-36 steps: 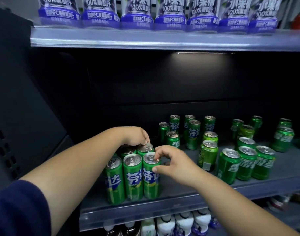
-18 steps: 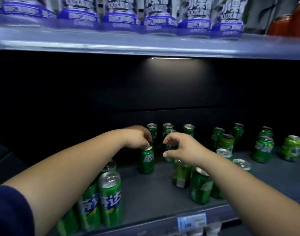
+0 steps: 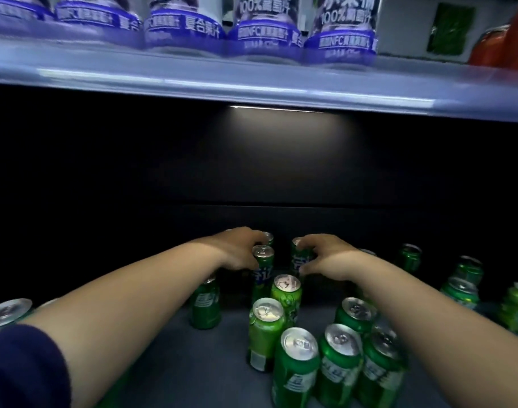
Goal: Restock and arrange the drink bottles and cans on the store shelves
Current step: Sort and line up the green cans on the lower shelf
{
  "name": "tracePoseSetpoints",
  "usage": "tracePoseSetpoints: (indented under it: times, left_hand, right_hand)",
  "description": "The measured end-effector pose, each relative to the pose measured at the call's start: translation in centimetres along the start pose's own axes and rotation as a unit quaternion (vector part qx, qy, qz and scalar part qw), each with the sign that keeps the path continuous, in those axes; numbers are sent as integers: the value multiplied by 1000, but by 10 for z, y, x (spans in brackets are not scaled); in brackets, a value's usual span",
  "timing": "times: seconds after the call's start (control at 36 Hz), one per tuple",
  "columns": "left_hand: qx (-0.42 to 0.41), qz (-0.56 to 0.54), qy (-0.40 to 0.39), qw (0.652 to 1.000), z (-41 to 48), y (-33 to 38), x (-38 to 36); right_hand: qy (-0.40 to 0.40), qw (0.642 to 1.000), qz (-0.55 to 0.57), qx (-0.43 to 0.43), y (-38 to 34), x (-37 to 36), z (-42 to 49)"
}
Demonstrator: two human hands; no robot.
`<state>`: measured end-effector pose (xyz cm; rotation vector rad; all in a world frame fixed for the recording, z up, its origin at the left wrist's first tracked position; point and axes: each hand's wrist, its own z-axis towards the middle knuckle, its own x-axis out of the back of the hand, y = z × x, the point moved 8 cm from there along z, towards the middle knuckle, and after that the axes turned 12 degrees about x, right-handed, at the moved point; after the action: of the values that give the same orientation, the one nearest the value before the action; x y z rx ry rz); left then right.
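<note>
Many green drink cans stand on a dark grey shelf (image 3: 210,375). Both my arms reach to the back of it. My left hand (image 3: 240,248) curls around a tall slim green can (image 3: 263,269) from the left, with another can top just behind its fingers. My right hand (image 3: 325,257) grips a second tall green can (image 3: 299,256) from the right. The two held cans stand upright and a small gap apart. A cluster of shorter green cans (image 3: 299,366) fills the shelf's front right, below my right forearm.
More green cans (image 3: 460,293) stand scattered at the right, one short can (image 3: 205,304) under my left forearm, and can tops (image 3: 7,313) at the far left. The upper shelf's edge (image 3: 251,83) carries purple-labelled juice bottles (image 3: 343,33) and something red (image 3: 502,42).
My view has moved closer and rightward along the shelf. Both hands have reached deeper toward the back and closed on the tall cans; the left front group has slid out to the left edge.
</note>
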<state>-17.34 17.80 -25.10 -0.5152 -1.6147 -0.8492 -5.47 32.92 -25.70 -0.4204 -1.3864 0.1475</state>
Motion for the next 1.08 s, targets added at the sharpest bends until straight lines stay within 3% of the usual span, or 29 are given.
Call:
tracePoseSetpoints:
  times: [0.39, 0.67, 1.08]
  left_hand:
    - [4, 1, 4, 1000, 22, 12, -18]
    - [22, 16, 52, 998, 27, 12, -17]
    - [84, -67, 15, 994, 5, -9, -15]
  right_hand:
    - [-34, 999, -9, 40, 37, -17, 40]
    - [27, 995, -58, 73, 32, -13, 47]
    - [20, 995, -48, 88, 12, -21, 36]
